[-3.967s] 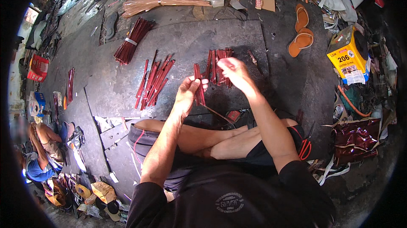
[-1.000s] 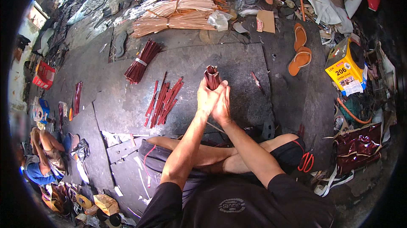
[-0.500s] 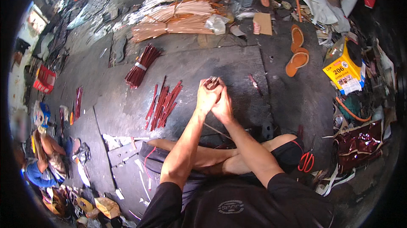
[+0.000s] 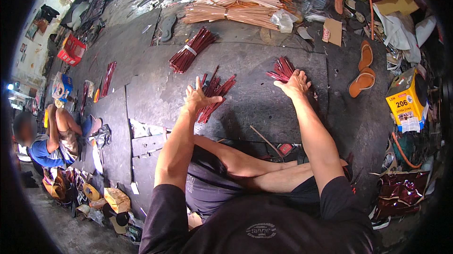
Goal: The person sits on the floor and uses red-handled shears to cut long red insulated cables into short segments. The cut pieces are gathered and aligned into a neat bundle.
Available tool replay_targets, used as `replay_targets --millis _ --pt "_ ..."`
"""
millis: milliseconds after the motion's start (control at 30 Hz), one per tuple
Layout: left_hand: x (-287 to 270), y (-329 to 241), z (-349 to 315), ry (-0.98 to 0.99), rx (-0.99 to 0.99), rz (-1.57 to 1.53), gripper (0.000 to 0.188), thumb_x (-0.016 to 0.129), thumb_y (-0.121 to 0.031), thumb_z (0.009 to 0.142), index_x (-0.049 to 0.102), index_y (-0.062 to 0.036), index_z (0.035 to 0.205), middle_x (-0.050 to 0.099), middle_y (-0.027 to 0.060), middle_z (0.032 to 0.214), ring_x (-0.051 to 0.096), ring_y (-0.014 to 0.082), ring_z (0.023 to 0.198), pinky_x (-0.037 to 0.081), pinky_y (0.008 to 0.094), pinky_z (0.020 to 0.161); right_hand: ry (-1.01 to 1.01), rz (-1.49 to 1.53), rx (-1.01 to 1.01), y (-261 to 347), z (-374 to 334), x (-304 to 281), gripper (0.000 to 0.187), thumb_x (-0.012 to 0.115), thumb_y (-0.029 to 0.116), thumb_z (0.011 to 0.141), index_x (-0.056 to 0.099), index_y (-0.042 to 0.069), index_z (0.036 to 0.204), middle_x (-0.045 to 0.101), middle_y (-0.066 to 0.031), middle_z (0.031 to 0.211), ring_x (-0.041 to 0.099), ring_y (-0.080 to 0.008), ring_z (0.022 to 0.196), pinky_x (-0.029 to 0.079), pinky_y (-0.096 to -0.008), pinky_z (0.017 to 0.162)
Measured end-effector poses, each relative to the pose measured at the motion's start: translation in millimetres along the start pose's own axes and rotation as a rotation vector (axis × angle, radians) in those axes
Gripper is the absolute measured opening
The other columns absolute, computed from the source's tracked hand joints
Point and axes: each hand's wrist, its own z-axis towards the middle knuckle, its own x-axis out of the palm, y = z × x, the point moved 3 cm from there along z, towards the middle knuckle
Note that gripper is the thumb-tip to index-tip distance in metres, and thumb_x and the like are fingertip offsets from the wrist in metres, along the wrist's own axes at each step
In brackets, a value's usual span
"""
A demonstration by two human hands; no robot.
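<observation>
My left hand is open with fingers spread, at the near left side of a loose pile of dark red strips on the dark floor boards. My right hand, farther right, has its fingers and thumb around the near end of a bundle of dark red strips. The strips fan out beyond the hand, and the palm hides their near ends. Beyond the loose pile lies a thicker bundle of dark red strips, tied with a pale band.
Tan strip bundles lie at the far side. Orange-brown sandals and a yellow can stand to the right. A thin stick lies before my crossed legs. Another person sits at the left.
My hands, clasped together around strips before, have parted. The left went to the loose pile; the right carried the strips out to the right. The view has shifted left.
</observation>
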Motion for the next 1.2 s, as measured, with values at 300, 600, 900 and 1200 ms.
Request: replay_targets --millis 300,600,900,1200 --pt "43.3 -24.6 9.9 -0.086 0.124 0.141 0.151 0.091 -0.052 0.048 -0.01 -0.0125 0.152 0.048 0.0294 0.132 0.049 0.0439 0.122 0.041 0.0547 0.1 -0.247 0.459 -0.151 -42.2 -62.4 -57.3 0.094 0.071 0.054 0.079 0.03 0.002 0.146 0.033 -0.0233 0.146 0.034 -0.0356 0.137 0.033 -0.0465 0.111" --pt "37.0 -14.7 22.7 -0.174 0.271 0.086 0.08 0.086 -0.035 0.064 0.046 0.0067 0.119 0.058 0.025 0.114 0.059 0.0384 0.107 0.048 0.0422 0.094 -0.331 0.761 -0.148 -87.9 -130.3 -36.4 0.077 0.074 0.042 0.082 0.042 0.002 0.139 0.047 -0.0236 0.132 0.052 -0.0345 0.117 0.043 -0.0441 0.099" --pt "35.3 -14.7 21.7 -0.107 0.274 0.095 0.056 0.077 -0.033 0.068 0.057 0.0048 0.105 0.065 0.0264 0.104 0.064 0.0395 0.099 0.05 0.0447 0.088 -0.194 0.916 -0.178 -52.9 -111.2 -13.2 0.072 0.072 0.041 0.085 0.04 0.009 0.141 0.046 -0.0197 0.133 0.056 -0.0286 0.111 0.05 -0.0417 0.09" --pt "-4.4 -51.2 0.3 -0.309 0.238 -0.397 0.036 0.07 -0.026 0.075 0.058 -0.0028 0.099 0.068 0.0164 0.09 0.067 0.0297 0.087 0.051 0.0396 0.077 -0.017 0.99 -0.351 -27.6 -108.7 29.2 0.056 0.072 0.037 0.086 0.055 0.003 0.127 0.064 -0.019 0.113 0.066 -0.0245 0.093 0.054 -0.0372 0.081"
